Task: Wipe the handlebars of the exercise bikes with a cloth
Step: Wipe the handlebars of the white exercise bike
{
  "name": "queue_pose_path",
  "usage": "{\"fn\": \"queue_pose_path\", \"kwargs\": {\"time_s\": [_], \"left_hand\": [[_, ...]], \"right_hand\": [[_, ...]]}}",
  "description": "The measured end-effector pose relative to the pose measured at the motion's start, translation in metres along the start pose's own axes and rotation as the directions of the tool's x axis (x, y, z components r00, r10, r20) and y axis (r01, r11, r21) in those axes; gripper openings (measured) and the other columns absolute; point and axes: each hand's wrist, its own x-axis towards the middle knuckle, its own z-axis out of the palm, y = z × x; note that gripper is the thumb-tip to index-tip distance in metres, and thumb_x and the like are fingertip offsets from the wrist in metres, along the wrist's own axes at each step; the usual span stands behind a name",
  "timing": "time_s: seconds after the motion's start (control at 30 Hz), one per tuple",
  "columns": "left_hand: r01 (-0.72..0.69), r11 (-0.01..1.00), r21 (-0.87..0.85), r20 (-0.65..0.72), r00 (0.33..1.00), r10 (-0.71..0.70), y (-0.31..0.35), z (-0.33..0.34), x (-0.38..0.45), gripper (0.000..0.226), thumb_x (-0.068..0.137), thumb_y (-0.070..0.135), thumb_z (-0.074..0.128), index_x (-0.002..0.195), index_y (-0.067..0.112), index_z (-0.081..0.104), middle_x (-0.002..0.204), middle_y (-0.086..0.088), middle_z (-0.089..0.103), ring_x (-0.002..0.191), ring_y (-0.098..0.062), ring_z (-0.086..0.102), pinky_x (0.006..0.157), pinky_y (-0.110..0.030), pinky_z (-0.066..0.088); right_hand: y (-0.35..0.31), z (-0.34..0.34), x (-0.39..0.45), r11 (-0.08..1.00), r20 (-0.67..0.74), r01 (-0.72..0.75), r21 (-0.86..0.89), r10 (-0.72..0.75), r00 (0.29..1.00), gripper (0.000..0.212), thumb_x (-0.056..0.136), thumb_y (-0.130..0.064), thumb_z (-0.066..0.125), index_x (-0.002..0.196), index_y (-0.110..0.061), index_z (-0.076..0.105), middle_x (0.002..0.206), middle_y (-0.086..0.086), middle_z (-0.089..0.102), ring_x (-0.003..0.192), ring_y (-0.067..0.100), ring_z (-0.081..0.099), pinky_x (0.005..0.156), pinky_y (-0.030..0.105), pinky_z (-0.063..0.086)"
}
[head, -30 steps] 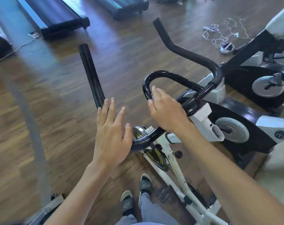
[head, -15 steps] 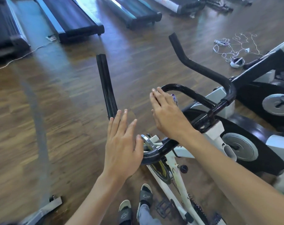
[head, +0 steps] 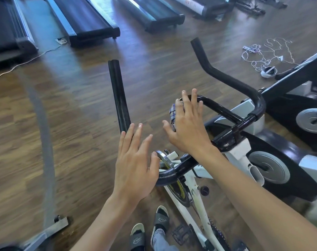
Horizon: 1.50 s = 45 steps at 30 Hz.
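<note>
Dark wood floor [head: 85, 124]. Treadmills [head: 92, 24] beyond the fingertips; tangled white cords [head: 266, 53] far right. Bike frame [head: 195, 201] stands below the palms.

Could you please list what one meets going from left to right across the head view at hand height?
Straight black handlebar prong → left hand → checked cloth → right hand → black handlebar clamp → grey flywheel disc.

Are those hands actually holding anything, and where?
The right hand presses a checked cloth under straight fingers against the handlebar loop. The left hand grasps nothing.
</note>
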Motion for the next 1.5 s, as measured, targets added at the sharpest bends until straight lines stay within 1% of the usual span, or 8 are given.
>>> {"fn": "queue_pose_path", "kwargs": {"time_s": [0.13, 0.3, 0.53, 0.8, 1.1, 1.27, 1.4, 1.5], "left_hand": [[0.002, 1.0, 0.014, 0.004, 1.0, -0.002, 0.001, 0.0, 0.0, 0.053, 0.095, 0.033, 0.038, 0.14, 0.011, 0.059, 0.162, -0.008, 0.035, 0.157, -0.019, 0.011, 0.128, -0.037, 0.0], [0.006, 1.0, 0.012, 0.002, 1.0, -0.006, 0.002, 0.0, 0.001, 0.051, 0.096, 0.032, 0.04, 0.138, 0.012, 0.06, 0.16, -0.007, 0.039, 0.157, -0.02, 0.012, 0.128, -0.037, 0.0], [0.002, 1.0, 0.012, 0.003, 1.0, -0.002, 0.001, 0.0, 0.001, 0.05, 0.095, 0.031, 0.041, 0.137, 0.011, 0.061, 0.157, -0.007, 0.043, 0.156, -0.02, 0.014, 0.128, -0.037, 0.0], [-0.016, 1.0, -0.016, 0.009, 1.0, 0.016, -0.004, 0.001, 0.003, 0.048, 0.095, 0.028, 0.042, 0.135, 0.008, 0.062, 0.155, -0.007, 0.047, 0.155, -0.022, 0.018, 0.128, -0.038, 0.004], [-0.016, 1.0, -0.021, -0.005, 1.0, 0.016, -0.004, 0.002, 0.002, 0.044, 0.095, 0.024, 0.046, 0.134, 0.01, 0.064, 0.153, -0.006, 0.049, 0.155, -0.023, 0.019, 0.128, -0.038, 0.002], [-0.033, 0.999, -0.023, -0.014, 0.999, 0.033, -0.003, 0.001, 0.002, 0.045, 0.095, 0.025, 0.045, 0.133, 0.011, 0.064, 0.153, -0.006, 0.049, 0.154, -0.023, 0.02, 0.128, -0.039, 0.003], [-0.037, 0.998, -0.044, -0.015, 0.999, 0.036, -0.007, 0.003, 0.0, 0.048, 0.096, 0.025, 0.04, 0.137, 0.009, 0.06, 0.157, -0.009, 0.043, 0.154, -0.023, 0.02, 0.128, -0.041, 0.006], [-0.025, 0.993, -0.116, -0.033, 0.999, 0.021, -0.009, 0.004, 0.0, 0.048, 0.1, 0.024, 0.036, 0.141, 0.009, 0.056, 0.16, -0.007, 0.037, 0.155, -0.019, 0.017, 0.128, -0.04, 0.005]], "right_hand": [[0.001, 0.0, -0.001, 0.991, -0.026, 0.018, 0.129, -0.015, 1.0, 0.058, 0.11, -0.039, 0.03, 0.153, 0.0, 0.037, 0.167, 0.015, 0.021, 0.158, 0.031, -0.004, 0.128, 0.05, 0.006], [-0.001, 0.005, 0.017, 0.997, -0.041, 0.073, 0.022, -0.072, 0.997, 0.054, 0.11, -0.023, 0.031, 0.157, 0.004, 0.027, 0.168, 0.017, 0.019, 0.158, 0.03, 0.004, 0.128, 0.044, 0.006], [0.004, 0.014, 0.002, 0.993, -0.029, 0.108, -0.044, -0.109, 0.994, 0.057, 0.105, -0.019, 0.032, 0.153, 0.012, 0.027, 0.163, 0.03, 0.022, 0.154, 0.041, 0.017, 0.126, 0.052, 0.021], [-0.009, 0.017, 0.059, 0.967, 0.053, 0.104, -0.234, -0.094, 0.994, 0.06, 0.104, -0.012, 0.04, 0.157, 0.008, 0.02, 0.167, 0.023, 0.015, 0.157, 0.037, 0.004, 0.127, 0.047, 0.003], [0.008, -0.011, -0.078, 0.997, -0.052, 0.079, 0.017, -0.078, 0.996, 0.047, 0.103, -0.009, 0.044, 0.146, 0.013, 0.043, 0.153, 0.032, 0.041, 0.143, 0.044, 0.042, 0.117, 0.054, 0.039], [-0.005, -0.02, -0.103, 0.956, 0.049, 0.253, 0.148, -0.263, 0.964, 0.051, 0.109, -0.027, 0.028, 0.151, -0.001, 0.045, 0.158, 0.012, 0.042, 0.149, 0.022, 0.035, 0.125, 0.035, 0.028], [-0.011, -0.016, -0.089, 0.944, 0.013, 0.243, 0.224, -0.252, 0.968, 0.047, 0.105, -0.03, 0.033, 0.129, -0.007, 0.066, 0.129, 0.004, 0.068, 0.121, 0.017, 0.06, 0.105, 0.037, 0.05], [-0.014, -0.013, -0.109, 0.913, -0.107, 0.282, 0.293, -0.262, 0.959, 0.036, 0.107, -0.024, 0.041, 0.121, -0.006, 0.068, 0.119, 0.004, 0.07, 0.112, 0.017, 0.061, 0.1, 0.034, 0.052]]}}
